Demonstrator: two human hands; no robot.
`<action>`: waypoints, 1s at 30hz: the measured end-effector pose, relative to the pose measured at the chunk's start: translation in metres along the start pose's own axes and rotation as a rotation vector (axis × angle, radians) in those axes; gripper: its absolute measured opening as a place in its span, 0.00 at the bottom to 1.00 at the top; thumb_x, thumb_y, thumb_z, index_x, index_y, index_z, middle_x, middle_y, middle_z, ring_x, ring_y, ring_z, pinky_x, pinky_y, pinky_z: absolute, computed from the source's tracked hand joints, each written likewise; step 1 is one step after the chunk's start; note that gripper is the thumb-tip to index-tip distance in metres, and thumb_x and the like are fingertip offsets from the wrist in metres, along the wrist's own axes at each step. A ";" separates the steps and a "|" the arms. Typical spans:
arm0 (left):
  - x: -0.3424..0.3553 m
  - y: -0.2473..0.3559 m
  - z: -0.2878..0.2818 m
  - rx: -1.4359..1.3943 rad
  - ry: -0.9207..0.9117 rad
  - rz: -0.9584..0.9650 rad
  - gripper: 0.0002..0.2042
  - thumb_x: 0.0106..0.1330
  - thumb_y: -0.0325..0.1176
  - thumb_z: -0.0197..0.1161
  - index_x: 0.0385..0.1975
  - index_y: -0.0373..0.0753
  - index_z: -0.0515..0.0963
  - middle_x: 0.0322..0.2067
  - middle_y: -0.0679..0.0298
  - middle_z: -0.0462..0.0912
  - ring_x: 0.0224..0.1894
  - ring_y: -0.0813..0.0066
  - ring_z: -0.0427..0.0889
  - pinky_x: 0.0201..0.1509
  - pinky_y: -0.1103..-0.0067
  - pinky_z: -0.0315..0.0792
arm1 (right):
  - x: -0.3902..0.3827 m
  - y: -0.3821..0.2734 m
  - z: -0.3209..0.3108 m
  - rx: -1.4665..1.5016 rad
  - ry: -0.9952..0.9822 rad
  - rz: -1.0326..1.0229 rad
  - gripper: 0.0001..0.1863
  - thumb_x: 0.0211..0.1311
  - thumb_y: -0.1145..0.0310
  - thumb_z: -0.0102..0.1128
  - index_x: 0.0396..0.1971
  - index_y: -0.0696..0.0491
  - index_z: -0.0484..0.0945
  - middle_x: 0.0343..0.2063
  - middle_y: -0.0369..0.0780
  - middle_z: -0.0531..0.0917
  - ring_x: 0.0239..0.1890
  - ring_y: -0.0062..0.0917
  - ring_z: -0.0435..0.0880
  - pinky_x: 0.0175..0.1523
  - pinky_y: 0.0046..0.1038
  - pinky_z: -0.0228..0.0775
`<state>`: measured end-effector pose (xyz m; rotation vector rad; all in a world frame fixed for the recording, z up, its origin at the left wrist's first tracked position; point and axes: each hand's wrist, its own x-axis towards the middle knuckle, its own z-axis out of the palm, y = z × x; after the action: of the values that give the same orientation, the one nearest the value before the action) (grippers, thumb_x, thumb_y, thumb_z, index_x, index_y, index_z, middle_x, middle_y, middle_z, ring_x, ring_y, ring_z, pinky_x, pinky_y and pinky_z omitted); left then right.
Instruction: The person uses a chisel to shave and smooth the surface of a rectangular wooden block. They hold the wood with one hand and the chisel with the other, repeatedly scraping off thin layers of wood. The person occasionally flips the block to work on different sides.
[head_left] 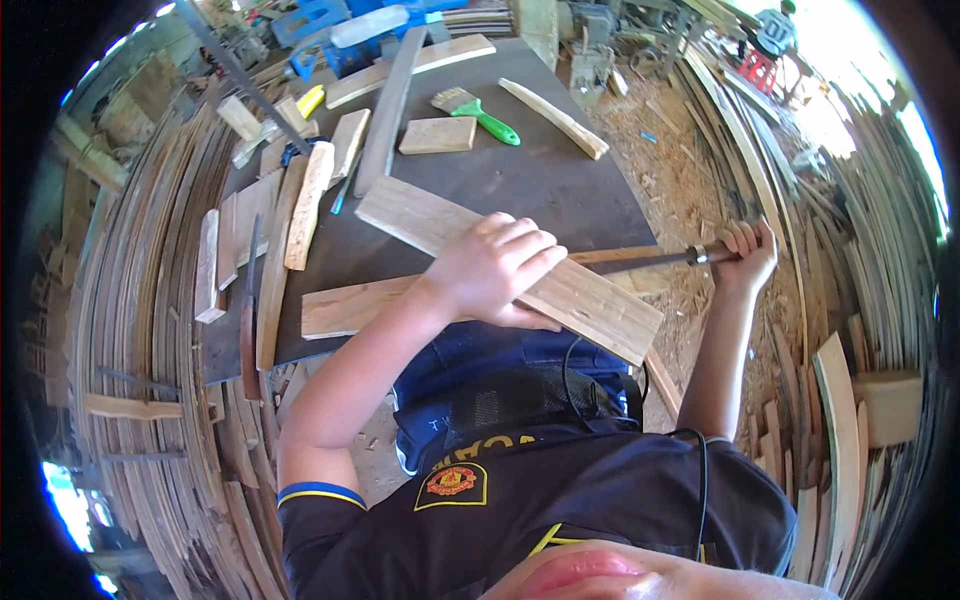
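My left hand (495,265) is closed around the middle of a flat wooden board (600,308), which lies at a slant in front of my body. Fingers go over its top face and the thumb shows at its near edge. In my right hand (747,257) is the wooden handle of a hand tool (650,262) with a metal ferrule and a long dark blade. Whether it is a file or a chisel I cannot tell. The blade runs left toward the board, where its tip is hidden. A second board (352,306) lies beneath, partly covered by my left forearm.
On the dark tabletop (560,200) lie a green-handled paintbrush (490,122), a wood block (438,135), a long grey bar (392,110) and several offcuts. A saw (250,320) rests at the left edge. Stacked strips line both sides. Another person (775,35) sits far right.
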<state>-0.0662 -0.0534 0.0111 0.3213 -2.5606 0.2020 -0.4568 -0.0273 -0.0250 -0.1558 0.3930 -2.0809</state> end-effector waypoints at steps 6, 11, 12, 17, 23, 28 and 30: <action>0.004 -0.001 0.005 -0.056 0.053 -0.006 0.36 0.49 0.63 0.74 0.45 0.34 0.80 0.41 0.59 0.81 0.43 0.63 0.82 0.52 0.68 0.75 | 0.006 -0.005 0.003 -0.019 0.011 -0.052 0.22 0.71 0.66 0.52 0.16 0.44 0.57 0.11 0.27 0.54 0.14 0.14 0.50 0.20 0.22 0.50; 0.004 0.000 0.000 -0.064 0.019 -0.017 0.37 0.47 0.63 0.74 0.45 0.34 0.81 0.41 0.59 0.81 0.43 0.62 0.81 0.52 0.68 0.76 | 0.019 -0.041 0.000 0.023 -0.034 -0.267 0.22 0.71 0.63 0.52 0.16 0.44 0.58 0.11 0.27 0.54 0.13 0.14 0.50 0.21 0.22 0.50; 0.005 -0.001 0.001 -0.068 0.015 -0.015 0.37 0.47 0.63 0.74 0.45 0.35 0.80 0.41 0.59 0.81 0.43 0.62 0.81 0.52 0.68 0.76 | 0.017 -0.054 -0.003 0.020 -0.029 -0.318 0.22 0.71 0.62 0.51 0.16 0.44 0.58 0.11 0.27 0.55 0.13 0.14 0.51 0.21 0.23 0.51; 0.022 0.010 -0.006 -0.024 -0.137 -0.075 0.38 0.46 0.63 0.74 0.49 0.37 0.80 0.44 0.60 0.82 0.46 0.60 0.82 0.55 0.65 0.75 | 0.013 -0.116 -0.062 0.107 -0.194 -0.283 0.22 0.72 0.61 0.50 0.15 0.43 0.59 0.11 0.28 0.56 0.12 0.14 0.52 0.22 0.23 0.52; 0.052 0.055 0.001 -0.073 -0.302 -0.184 0.40 0.45 0.60 0.76 0.55 0.38 0.77 0.56 0.54 0.78 0.56 0.55 0.77 0.61 0.63 0.71 | 0.015 -0.110 -0.068 0.240 -0.274 -0.209 0.20 0.70 0.59 0.53 0.16 0.46 0.63 0.10 0.27 0.56 0.14 0.17 0.55 0.21 0.24 0.51; 0.071 0.053 0.009 -0.167 -0.366 -0.212 0.38 0.40 0.56 0.80 0.49 0.38 0.77 0.59 0.52 0.76 0.57 0.52 0.76 0.59 0.60 0.73 | 0.006 -0.093 -0.044 0.318 -0.297 -0.129 0.17 0.67 0.60 0.57 0.21 0.51 0.67 0.11 0.28 0.61 0.13 0.16 0.59 0.22 0.22 0.55; 0.071 0.050 0.013 -0.193 -0.324 -0.212 0.37 0.39 0.55 0.81 0.47 0.38 0.77 0.58 0.52 0.77 0.56 0.53 0.77 0.57 0.60 0.74 | 0.012 -0.089 -0.052 0.355 -0.313 -0.074 0.18 0.68 0.59 0.57 0.21 0.51 0.67 0.11 0.28 0.61 0.12 0.15 0.58 0.22 0.21 0.55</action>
<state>-0.1446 -0.0215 0.0351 0.5874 -2.8077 -0.1903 -0.5489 0.0160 -0.0441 -0.2811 -0.1745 -2.1177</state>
